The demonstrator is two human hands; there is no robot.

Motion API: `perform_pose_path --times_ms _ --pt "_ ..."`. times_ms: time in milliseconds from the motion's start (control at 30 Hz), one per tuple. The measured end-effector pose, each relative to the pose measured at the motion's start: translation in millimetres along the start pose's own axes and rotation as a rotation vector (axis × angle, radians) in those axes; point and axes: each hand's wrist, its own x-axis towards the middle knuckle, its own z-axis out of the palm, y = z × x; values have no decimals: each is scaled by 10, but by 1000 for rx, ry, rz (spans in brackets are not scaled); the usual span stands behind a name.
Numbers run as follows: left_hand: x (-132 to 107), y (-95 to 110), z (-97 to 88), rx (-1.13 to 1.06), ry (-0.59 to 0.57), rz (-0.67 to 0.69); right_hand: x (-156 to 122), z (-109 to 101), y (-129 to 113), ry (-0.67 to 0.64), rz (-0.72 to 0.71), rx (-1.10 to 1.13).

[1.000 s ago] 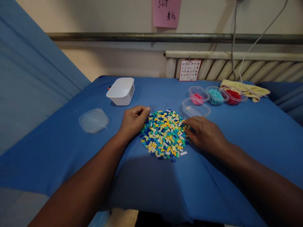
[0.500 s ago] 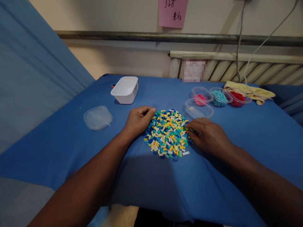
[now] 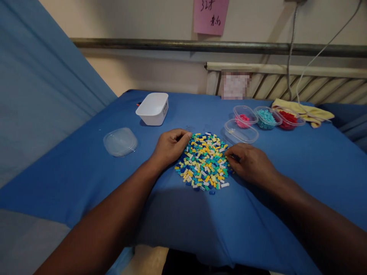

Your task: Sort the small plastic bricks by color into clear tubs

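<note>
"Hands, how do they stand?"

"Left hand [image 3: 173, 147] at the upper left edge of the brick pile [image 3: 205, 160], thumb and fingers nearly together; right hand [image 3: 246, 160] at its right edge, fingers curled, thumb just below. Cannot tell whether either grips a brick."

"Surface, room?"

"Blue-covered desk [image 3: 177, 217], pile near its middle. Wall [image 3: 143, 19] behind: one pipe [image 3: 172, 45], one radiator [image 3: 275, 88], two cords [image 3: 291, 53]. Blue drape [image 3: 43, 68] at left."

"Counts?"

"One pile, too many bricks to count. One white tub [image 3: 150, 119]. Three clear tubs [image 3: 249, 112]: pink pieces [image 3: 242, 121], turquoise pieces [image 3: 265, 117], red pieces [image 3: 287, 117]. One more clear container [image 3: 242, 132], nearer. Stack of clear lids [image 3: 120, 142], number unclear. One yellow cloth [image 3: 306, 111], one pink note [image 3: 210, 18]."
</note>
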Motion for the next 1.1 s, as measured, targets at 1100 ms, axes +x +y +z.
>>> perform_pose_path --times_ms 1100 --pt "-311 442 431 -769 -426 -304 -42 -26 -474 178 263 1051"
